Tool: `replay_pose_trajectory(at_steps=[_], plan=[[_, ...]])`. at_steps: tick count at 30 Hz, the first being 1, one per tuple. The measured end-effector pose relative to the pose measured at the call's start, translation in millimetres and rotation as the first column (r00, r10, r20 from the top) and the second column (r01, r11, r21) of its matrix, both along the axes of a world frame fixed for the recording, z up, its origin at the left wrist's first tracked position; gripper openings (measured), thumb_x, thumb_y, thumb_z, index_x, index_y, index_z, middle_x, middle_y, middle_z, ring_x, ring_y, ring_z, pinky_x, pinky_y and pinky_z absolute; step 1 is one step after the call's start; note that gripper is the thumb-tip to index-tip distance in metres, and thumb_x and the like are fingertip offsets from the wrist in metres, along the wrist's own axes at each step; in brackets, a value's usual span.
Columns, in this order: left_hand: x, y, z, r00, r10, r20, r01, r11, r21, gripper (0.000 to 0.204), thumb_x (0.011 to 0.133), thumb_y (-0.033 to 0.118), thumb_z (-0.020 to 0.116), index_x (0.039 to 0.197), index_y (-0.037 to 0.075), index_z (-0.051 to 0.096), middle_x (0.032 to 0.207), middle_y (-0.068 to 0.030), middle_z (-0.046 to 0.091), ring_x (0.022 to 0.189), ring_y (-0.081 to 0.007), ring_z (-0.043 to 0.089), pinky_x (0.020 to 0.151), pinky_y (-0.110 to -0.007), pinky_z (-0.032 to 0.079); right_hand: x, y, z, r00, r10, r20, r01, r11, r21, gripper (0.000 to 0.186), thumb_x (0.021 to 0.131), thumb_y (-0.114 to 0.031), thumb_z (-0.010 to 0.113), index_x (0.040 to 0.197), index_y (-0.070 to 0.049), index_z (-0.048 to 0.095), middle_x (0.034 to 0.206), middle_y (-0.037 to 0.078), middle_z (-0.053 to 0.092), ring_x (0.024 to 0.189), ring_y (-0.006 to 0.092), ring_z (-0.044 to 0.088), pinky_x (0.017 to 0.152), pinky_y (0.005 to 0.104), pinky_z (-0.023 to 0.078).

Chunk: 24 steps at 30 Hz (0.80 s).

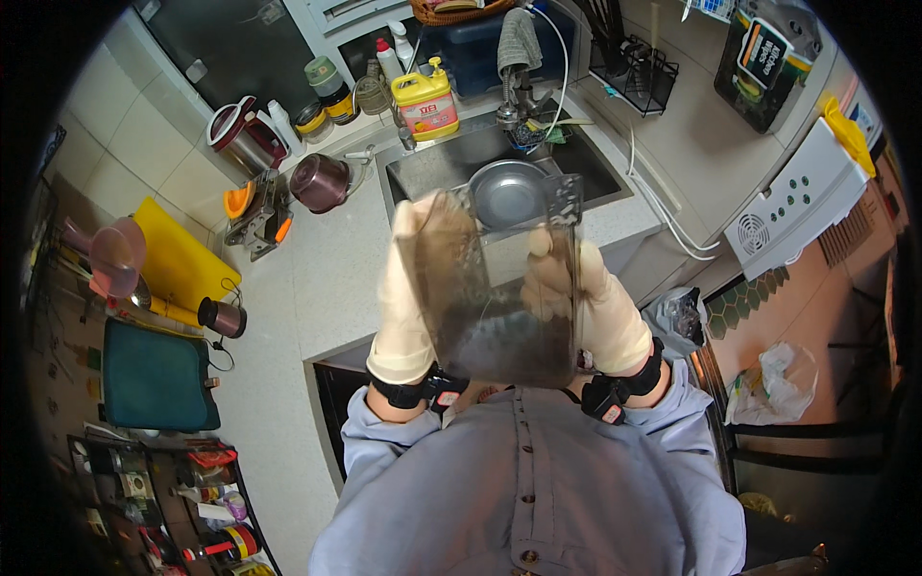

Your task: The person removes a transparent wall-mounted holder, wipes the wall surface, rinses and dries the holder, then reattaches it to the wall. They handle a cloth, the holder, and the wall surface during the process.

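Note:
A see-through, smoky rectangular container (504,341) is held up in front of my chest, between the counter edge and the sink. On its left side is my left hand (405,298), in a cream glove, with fingers closed round the wall. My right hand (607,312), gloved alike, grips the opposite side, and its curled fingers show through the clear wall. Specks or drops dot the container's far corner, and motion blurs it a little. Just beyond it, a round grey metal pan (509,192) sits in the steel sink (432,163).
A yellow detergent jug (425,104) stands behind the sink near the faucet (509,113). To the left are a dark red pot (321,182), a kettle (248,134), graters (257,216) and a yellow board (181,254). A white appliance (802,206) is at the right.

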<state>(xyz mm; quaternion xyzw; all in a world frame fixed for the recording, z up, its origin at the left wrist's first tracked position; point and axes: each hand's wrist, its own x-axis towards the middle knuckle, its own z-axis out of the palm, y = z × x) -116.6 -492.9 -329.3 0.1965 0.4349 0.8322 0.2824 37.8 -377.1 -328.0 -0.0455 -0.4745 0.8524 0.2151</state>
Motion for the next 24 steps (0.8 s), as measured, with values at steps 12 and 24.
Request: replay_pose_trajectory(at_steps=[12, 24], plan=[[63.5, -18.1, 30.1, 0.676, 0.195, -0.711, -0.305, 0.952, -0.029, 0.045, 0.070, 0.007, 0.085, 0.110, 0.006, 0.064, 0.099, -0.0017, 0.057, 0.067, -0.0053, 0.046, 0.064, -0.020, 0.041, -0.7, -8.6, -12.9, 0.949, -0.209, -0.236, 0.235, 0.968, 0.091, 0.067, 0.078, -0.045, 0.083, 0.118, -0.006, 0.047, 0.105, 0.002, 0.054, 0.097, 0.0109, 0.051, 0.086, 0.0286, 0.044], [75.2, -1.5, 31.0, 0.375, 0.411, -0.831, -0.454, 0.863, 0.222, 0.029, 0.075, 0.000, 0.081, 0.102, 0.005, 0.069, 0.094, -0.0052, 0.063, 0.063, -0.0068, 0.052, 0.057, -0.021, 0.044, 6.9, -1.5, -16.6, 0.953, -0.178, -0.243, 0.192, 0.981, 0.033, 0.064, 0.079, -0.044, 0.082, 0.119, -0.007, 0.048, 0.101, 0.001, 0.057, 0.094, 0.0109, 0.055, 0.086, 0.0289, 0.045]])
